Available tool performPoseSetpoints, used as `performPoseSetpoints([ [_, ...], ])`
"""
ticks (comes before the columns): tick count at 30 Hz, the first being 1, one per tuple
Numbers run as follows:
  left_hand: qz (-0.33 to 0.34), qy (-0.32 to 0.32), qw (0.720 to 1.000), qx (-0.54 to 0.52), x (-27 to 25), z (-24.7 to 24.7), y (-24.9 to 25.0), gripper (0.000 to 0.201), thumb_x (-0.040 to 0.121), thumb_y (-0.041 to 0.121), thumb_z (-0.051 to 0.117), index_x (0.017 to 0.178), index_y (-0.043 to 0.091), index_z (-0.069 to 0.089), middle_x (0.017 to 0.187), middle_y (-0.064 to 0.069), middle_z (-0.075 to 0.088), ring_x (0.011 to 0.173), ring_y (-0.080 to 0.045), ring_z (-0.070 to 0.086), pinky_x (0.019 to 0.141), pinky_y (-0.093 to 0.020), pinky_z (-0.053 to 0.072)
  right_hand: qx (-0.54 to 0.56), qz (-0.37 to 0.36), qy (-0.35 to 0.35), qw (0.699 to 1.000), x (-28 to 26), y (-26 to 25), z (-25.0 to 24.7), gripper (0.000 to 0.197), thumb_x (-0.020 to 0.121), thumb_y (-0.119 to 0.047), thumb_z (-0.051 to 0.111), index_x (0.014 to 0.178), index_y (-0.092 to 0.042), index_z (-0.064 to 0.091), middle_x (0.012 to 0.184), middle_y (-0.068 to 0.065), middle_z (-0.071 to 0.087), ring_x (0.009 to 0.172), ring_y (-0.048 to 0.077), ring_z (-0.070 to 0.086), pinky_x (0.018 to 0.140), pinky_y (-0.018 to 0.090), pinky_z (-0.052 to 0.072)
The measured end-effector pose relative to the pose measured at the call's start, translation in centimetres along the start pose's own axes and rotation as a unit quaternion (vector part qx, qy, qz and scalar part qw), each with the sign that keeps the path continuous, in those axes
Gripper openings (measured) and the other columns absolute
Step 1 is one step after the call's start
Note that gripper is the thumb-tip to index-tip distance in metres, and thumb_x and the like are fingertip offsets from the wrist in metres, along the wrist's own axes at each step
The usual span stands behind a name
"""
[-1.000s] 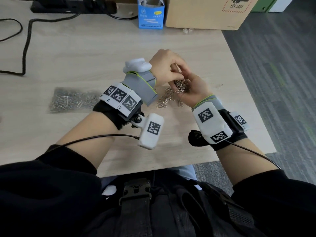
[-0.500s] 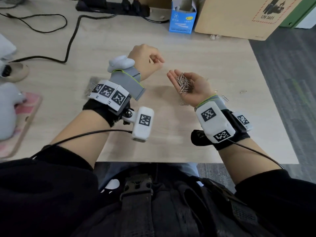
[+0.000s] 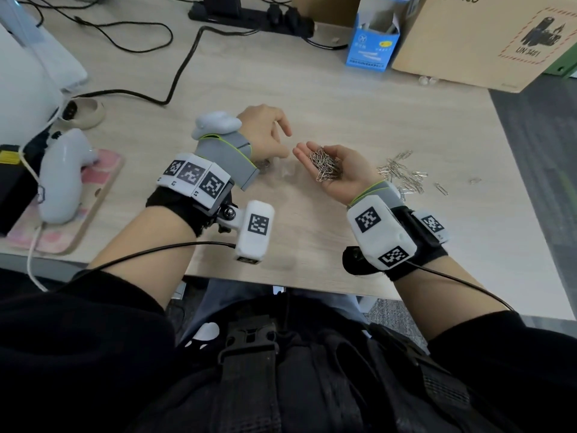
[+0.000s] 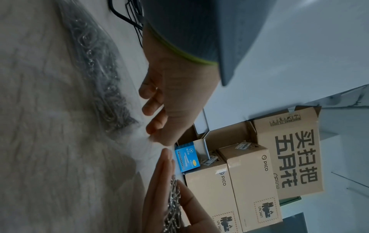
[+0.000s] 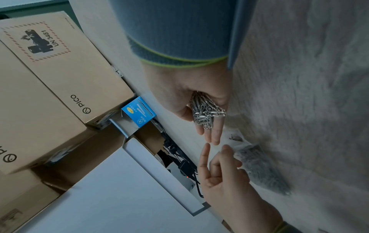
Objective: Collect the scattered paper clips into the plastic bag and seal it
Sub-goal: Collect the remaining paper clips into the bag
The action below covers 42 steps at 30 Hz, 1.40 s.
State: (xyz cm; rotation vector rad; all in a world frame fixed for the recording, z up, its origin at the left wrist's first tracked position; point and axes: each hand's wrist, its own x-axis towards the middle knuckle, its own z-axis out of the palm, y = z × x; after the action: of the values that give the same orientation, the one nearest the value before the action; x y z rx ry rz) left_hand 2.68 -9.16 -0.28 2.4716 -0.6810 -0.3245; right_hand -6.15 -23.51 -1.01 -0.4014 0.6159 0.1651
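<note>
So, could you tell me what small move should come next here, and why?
Probably the left hand should pinch open the bag's mouth. The right hand lies palm up with a heap of clips on it, right beside the bag; the left hand's fingers hang loose just above the bag, holding nothing. More clips lie loose on the table.

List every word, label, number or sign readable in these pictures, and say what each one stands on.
"PICO": side of the brown cardboard box.
"UN 3481": dashed battery hazard label on that brown cardboard box.
"买扫把五月花": tall brown cardboard carton behind it.
Handling pictograms along that carton's top edge: too small to read.
Print on the small blue paper box: too small to read.
Square black-and-white marker tags on the wrist units: patterns, no text.
</note>
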Motion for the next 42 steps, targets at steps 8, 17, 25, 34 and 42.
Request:
performPoseSetpoints([
  [8, 0.04, -0.025, 0.992, -0.113, -0.2, 0.2, 0.1, 0.023, 0.074, 0.008, 0.062, 0.093, 0.021, 0.057, 0.066, 0.002, 0.066, 0.045, 0.001, 0.056, 0.067, -0.027, 0.05, -0.065, 0.008, 0.0, 0.998, 0.5, 0.8, 0.1, 0.03, 0.098, -0.002, 0.03, 0.086, 0.011, 0.054, 0.071, 0.029, 0.064, 0.09, 0.039, 0.058, 0.088, 0.042, 0.052],
  [17, 0.074, -0.039, 0.984, -0.157, 0.0, 0.2, 0.5, 0.022, 0.078, 0.005, 0.062, 0.098, 0.015, 0.06, 0.066, 0.004, 0.06, 0.044, 0.005, 0.051, 0.043, -0.006, 0.034, -0.107, 0.055, -0.008, 0.993, 0.8, 1.1, 1.8, 0.028, 0.098, -0.005, 0.031, 0.087, 0.012, 0.051, 0.072, 0.025, 0.063, 0.073, 0.032, 0.06, 0.053, 0.036, 0.056],
  [25, 0.051, 0.004, 0.983, -0.179, 0.1, -0.7, 0.3, 0.022, 0.075, 0.001, 0.055, 0.088, 0.018, 0.057, 0.064, 0.004, 0.061, 0.041, -0.004, 0.054, 0.04, -0.011, 0.035, -0.105, 0.079, -0.037, 0.991, 0.9, 0.5, 3.6, 0.036, 0.1, -0.012, 0.022, 0.096, 0.016, 0.045, 0.089, 0.028, 0.053, 0.08, 0.034, 0.053, 0.057, 0.037, 0.055],
  [34, 0.034, 0.024, 0.986, -0.161, 0.3, -1.3, 0.3, 0.019, 0.075, 0.002, 0.054, 0.088, 0.016, 0.058, 0.063, 0.007, 0.059, 0.039, 0.0, 0.052, 0.042, -0.007, 0.035, -0.177, 0.093, -0.055, 0.978, 0.4, -0.8, 4.7, 0.049, 0.101, -0.02, 0.025, 0.11, 0.026, 0.038, 0.101, 0.035, 0.052, 0.092, 0.041, 0.055, 0.093, 0.042, 0.045],
  [42, 0.029, 0.034, 0.986, -0.16, 0.5, -0.8, 0.1, 0.024, 0.074, 0.003, 0.055, 0.073, 0.028, 0.053, 0.061, 0.007, 0.057, 0.038, -0.002, 0.052, 0.057, -0.021, 0.044, -0.21, 0.063, -0.058, 0.974, 0.0, -1.3, 4.7, 0.046, 0.1, -0.02, 0.031, 0.115, 0.023, 0.037, 0.103, 0.031, 0.05, 0.097, 0.041, 0.053, 0.098, 0.041, 0.041],
])
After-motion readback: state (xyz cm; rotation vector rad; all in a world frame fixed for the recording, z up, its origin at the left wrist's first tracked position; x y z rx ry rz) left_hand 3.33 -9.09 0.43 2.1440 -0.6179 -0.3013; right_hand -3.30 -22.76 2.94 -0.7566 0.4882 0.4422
